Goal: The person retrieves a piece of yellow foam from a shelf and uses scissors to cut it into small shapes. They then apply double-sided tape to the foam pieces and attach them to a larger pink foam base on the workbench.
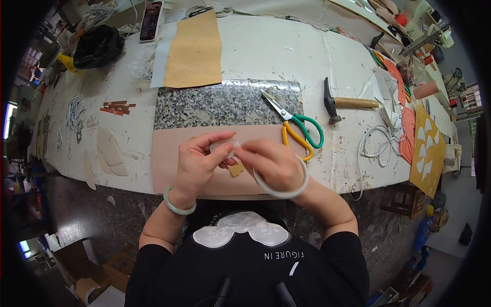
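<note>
Over a pale pink sheet (pixel 169 163) at the table's near edge, my two hands meet. My left hand (pixel 200 156) pinches a small whitish flat piece (pixel 216 147) between thumb and fingers. At that piece's right edge, my right hand (pixel 273 162) has its fingertips pressed together. They are slightly blurred, and what they grip is hidden. A small tan piece (pixel 236 169) shows just below the fingers. Behind lies a speckled granite slab (pixel 204 105). Scissors (pixel 286 116) with one green and one yellow handle rest across the slab and sheet, blades partly spread.
A wooden-handled hammer (pixel 354 103) and white cord (pixel 376 146) lie to the right. Tan sheet material (pixel 194 51) and a phone (pixel 151 21) are at the back left. Reddish strips (pixel 117 107) and beige cut pieces (pixel 110 153) lie left. A yellow sheet (pixel 426 148) overhangs the right edge.
</note>
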The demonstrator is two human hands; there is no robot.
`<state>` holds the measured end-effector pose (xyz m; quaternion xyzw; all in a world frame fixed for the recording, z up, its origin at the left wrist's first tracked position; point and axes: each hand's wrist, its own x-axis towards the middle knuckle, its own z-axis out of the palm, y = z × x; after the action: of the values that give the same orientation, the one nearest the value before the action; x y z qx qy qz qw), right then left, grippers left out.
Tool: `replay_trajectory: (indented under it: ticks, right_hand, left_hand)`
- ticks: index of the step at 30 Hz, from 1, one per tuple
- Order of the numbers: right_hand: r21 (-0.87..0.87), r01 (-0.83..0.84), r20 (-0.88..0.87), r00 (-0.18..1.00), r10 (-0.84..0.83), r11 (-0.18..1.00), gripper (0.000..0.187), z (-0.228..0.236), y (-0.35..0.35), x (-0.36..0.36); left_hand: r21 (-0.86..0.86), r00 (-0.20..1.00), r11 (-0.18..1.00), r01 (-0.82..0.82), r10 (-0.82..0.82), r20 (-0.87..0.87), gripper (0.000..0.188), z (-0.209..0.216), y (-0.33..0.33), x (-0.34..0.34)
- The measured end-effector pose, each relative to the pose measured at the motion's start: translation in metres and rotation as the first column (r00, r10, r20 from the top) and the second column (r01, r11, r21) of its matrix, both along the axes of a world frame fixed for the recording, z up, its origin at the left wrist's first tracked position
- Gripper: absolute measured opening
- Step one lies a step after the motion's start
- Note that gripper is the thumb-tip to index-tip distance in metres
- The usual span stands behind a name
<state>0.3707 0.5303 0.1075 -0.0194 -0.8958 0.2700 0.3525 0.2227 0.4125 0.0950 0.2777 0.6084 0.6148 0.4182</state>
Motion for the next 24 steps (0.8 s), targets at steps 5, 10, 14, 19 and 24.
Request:
replay_trajectory:
  ticks: [5, 10, 14, 19, 24]
  right_hand:
    - [-0.272, -0.194, -0.053, 0.981, 0.187, 0.943, 0.024, 0.032, 0.022, 0.014]
    - [-0.818, -0.188, -0.198, 0.979, 0.041, 0.544, 0.045, 0.018, 0.054, -0.003]
    - [-0.89, -0.28, -0.291, 0.956, 0.024, 0.361, 0.06, 0.025, 0.101, -0.02]
    - [-0.776, 0.296, 0.398, 0.915, 0.068, 0.556, 0.068, 0.023, 0.182, -0.077]
    - [0.271, 0.435, 0.873, 0.264, -0.409, 0.859, 0.087, 0.015, 0.21, -0.132]
  left_hand:
    - [0.013, 0.99, 0.993, -0.121, 0.12, 0.081, 0.032, 0.001, -0.003, -0.02]
    - [0.088, 0.963, 0.991, -0.102, 0.077, 0.257, 0.033, 0.016, -0.002, -0.021]
    - [0.051, 0.977, 0.997, -0.052, 0.041, 0.209, 0.028, 0.006, -0.008, -0.03]
    - [0.077, 0.947, 0.989, -0.129, 0.1, 0.305, 0.026, -0.005, -0.023, -0.045]
    - [0.11, 0.899, 0.968, -0.226, 0.164, 0.406, 0.019, -0.007, -0.031, -0.043]
